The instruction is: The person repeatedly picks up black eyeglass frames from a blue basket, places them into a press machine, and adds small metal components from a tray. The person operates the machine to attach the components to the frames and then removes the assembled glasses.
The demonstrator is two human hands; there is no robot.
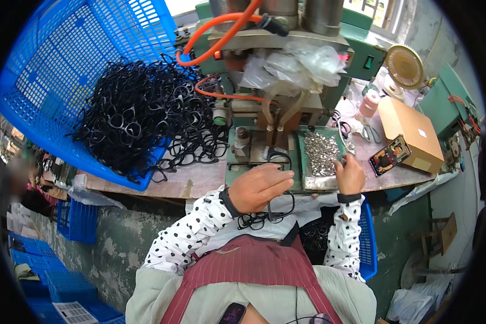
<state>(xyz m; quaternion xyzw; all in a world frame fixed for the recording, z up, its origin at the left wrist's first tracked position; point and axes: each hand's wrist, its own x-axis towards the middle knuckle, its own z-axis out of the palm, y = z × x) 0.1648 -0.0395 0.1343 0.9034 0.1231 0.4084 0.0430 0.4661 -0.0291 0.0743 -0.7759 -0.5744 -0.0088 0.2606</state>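
Observation:
My left hand [262, 187] is at the front of the press, its fingers close together over a black eyeglass frame [281, 208]. One rim shows below the fingers and a dark curved part shows beyond them, at the press fixture [264, 150]; the middle is hidden by the hand. My right hand [351, 175] is at the right front edge of a tray [319, 183] heaped with small shiny metal parts [321, 154]. Its fingertips are drawn together, and anything between them is too small to make out. More black eyeglass frames [252, 220] lie at my lap.
A tilted blue basket [40, 81] spills a heap of black eyeglass frames [129, 116] onto the table at left. Orange hoses [216, 21] hang on the press. Scissors [371, 132], a phone [390, 156] and a cardboard box [413, 135] are at right. Another blue basket [368, 237] stands below.

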